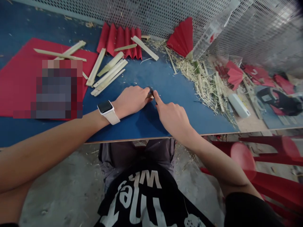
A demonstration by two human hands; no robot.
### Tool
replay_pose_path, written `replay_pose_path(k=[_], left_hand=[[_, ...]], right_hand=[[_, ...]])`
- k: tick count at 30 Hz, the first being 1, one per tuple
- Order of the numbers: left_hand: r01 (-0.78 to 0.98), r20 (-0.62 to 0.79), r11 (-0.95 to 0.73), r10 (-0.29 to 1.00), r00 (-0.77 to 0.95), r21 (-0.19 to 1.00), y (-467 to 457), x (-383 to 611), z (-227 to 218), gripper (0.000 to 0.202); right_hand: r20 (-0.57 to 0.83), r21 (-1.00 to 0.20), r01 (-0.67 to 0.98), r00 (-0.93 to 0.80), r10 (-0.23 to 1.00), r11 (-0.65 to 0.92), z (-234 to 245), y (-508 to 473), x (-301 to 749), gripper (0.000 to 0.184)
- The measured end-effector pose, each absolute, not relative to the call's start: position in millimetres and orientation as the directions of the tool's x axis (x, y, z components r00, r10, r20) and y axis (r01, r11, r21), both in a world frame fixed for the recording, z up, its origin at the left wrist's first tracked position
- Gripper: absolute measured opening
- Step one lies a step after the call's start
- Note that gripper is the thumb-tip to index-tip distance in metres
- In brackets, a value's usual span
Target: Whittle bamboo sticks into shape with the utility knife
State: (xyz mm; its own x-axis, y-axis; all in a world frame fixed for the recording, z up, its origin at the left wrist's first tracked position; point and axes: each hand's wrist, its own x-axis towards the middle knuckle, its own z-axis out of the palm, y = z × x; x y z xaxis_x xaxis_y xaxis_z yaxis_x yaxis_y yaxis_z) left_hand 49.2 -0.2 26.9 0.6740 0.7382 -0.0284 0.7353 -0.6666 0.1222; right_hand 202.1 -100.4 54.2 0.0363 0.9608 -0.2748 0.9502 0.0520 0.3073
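My left hand point(132, 101) is closed just above the blue tabletop, with a white-banded watch point(106, 108) on its wrist. A short pale end of what looks like a bamboo strip point(152, 97) pokes out by its fingertips. Between the two hands shows a small dark blade point(150, 90), mostly covered. My right hand point(174, 118) meets it from the right, index finger stretched toward the blade and the other fingers curled under. Its handle is hidden. Several split bamboo strips point(110, 74) lie beyond my left hand.
Pleated red paper point(118, 39) and a flat red sheet point(14, 82) lie on the blue table point(165, 75). Bamboo shavings point(205, 85) heap at right, by a red fan point(182, 37) and a plastic bottle point(213, 31). A perforated metal screen point(153, 19) stands behind; red stools point(243, 157) stand below.
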Motion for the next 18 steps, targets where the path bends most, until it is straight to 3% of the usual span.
replay_pose_path(k=[10,18], left_hand=[[0.763,-0.05,-0.635,0.764,0.644,0.118,0,50,31,0.047],[0.752,-0.086,-0.65,0.748,0.658,0.11,-1,49,34,0.047]], right_hand=[[-0.367,0.322,0.945,0.07,0.927,0.056,61,-153,202,0.078],[-0.339,0.324,0.946,0.096,0.936,0.02,67,-160,213,0.069]])
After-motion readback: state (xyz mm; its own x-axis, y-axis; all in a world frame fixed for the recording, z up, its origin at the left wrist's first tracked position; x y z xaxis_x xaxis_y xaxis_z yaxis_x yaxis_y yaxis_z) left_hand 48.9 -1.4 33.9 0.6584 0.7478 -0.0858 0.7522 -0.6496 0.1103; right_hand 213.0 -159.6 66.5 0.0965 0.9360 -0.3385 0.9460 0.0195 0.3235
